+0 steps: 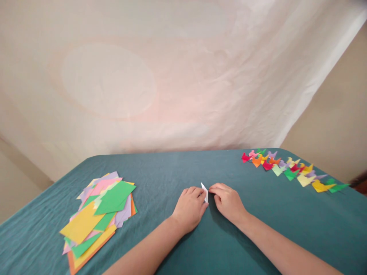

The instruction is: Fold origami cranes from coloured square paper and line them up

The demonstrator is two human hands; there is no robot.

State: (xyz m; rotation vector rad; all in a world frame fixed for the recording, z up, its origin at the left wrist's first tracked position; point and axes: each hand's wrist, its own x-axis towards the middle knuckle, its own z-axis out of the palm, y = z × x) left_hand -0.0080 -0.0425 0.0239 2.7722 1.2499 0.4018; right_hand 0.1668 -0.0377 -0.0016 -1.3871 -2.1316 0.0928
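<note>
At lower centre, the left hand (190,208) is holding white paper (205,193); the right hand (229,200) is resting at its edge, fingers (218,188) narrow, grip undetermined. Folding is apparently in hand, likely calling for precise creasing next.

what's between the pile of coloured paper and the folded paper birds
In the head view, the left hand, the small white folded paper and the right hand lie between them, on the teal cloth.
</note>
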